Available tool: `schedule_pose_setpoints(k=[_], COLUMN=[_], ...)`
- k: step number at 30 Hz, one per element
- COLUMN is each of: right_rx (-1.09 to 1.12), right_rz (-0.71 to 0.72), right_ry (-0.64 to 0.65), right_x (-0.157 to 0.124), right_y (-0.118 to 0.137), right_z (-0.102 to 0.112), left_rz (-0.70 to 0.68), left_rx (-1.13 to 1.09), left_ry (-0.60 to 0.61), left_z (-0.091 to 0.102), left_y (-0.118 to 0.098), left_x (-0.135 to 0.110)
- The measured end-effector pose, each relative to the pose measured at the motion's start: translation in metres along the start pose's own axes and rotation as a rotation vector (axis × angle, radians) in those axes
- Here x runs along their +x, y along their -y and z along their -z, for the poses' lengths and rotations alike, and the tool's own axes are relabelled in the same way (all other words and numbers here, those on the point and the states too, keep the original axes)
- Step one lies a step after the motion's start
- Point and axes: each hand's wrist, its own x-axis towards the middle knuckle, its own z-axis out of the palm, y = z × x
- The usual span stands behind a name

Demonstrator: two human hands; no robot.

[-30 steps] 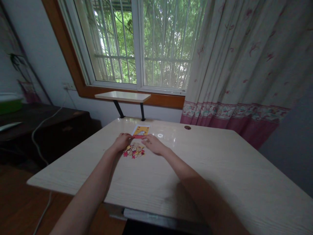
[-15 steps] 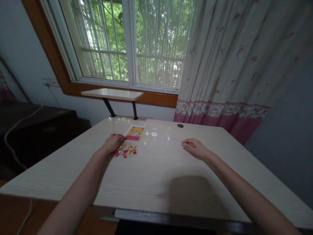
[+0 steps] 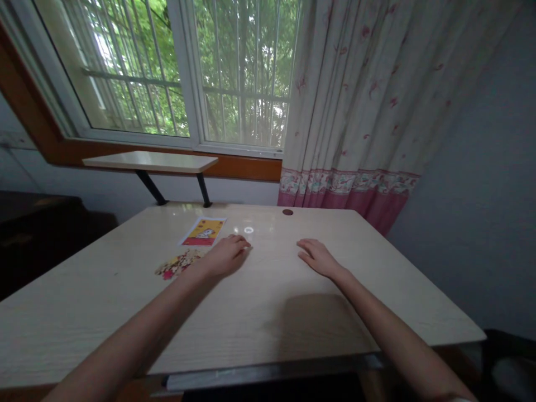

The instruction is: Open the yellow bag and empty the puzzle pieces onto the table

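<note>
My left hand (image 3: 228, 255) is over the desk, just right of the picture card and the pile, with thumb and fingers pinched together. A small pale edge shows at its fingertips, apparently a puzzle piece (image 3: 248, 247). Beneath and left of that wrist lies a heap of small multicoloured puzzle pieces (image 3: 178, 264), partly covered by the forearm. Behind the heap, a yellow and red picture card (image 3: 205, 232) with a white animal figure lies flat. My right hand (image 3: 319, 257) rests at the desk's middle right, fingers stretched out and thumb apart, holding nothing.
The pale wooden desk (image 3: 259, 312) has a round brown cable cap (image 3: 287, 212) near its back edge. At the back left a small raised shelf (image 3: 154, 161) stands on black legs. A barred window and a floral curtain (image 3: 352, 111) are behind the desk.
My left hand has moved right, away from the puzzle pieces, with its fingers pinched. My right hand's thumb has spread from its fingers. The view has turned somewhat to the right.
</note>
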Motion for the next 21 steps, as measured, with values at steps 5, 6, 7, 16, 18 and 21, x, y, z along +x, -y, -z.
schedule_pose_setpoints(k=[5, 6, 7, 16, 18, 21], right_rx=[-0.048, -0.053, -0.056, -0.051, -0.049, -0.048], right_rz=[-0.048, -0.074, -0.102, -0.225, -0.231, -0.22], right_ry=[0.126, 0.155, 0.183, 0.32, 0.342, 0.363], right_x=[-0.003, -0.003, -0.003, -0.004, -0.004, -0.005], right_y=[0.011, 0.013, 0.015, 0.019, 0.019, 0.019], right_z=[0.003, 0.004, 0.006, 0.012, 0.011, 0.01], left_rz=[0.133, 0.189, 0.237, 0.329, 0.331, 0.329], left_rx=[0.074, 0.088, 0.094, 0.068, 0.061, 0.056], left_ry=[0.066, 0.08, 0.093, 0.169, 0.171, 0.175], left_z=[-0.022, -0.025, -0.028, -0.049, -0.051, -0.05], left_y=[-0.037, -0.04, -0.042, -0.044, -0.043, -0.042], left_x=[0.027, 0.029, 0.029, 0.012, 0.012, 0.014])
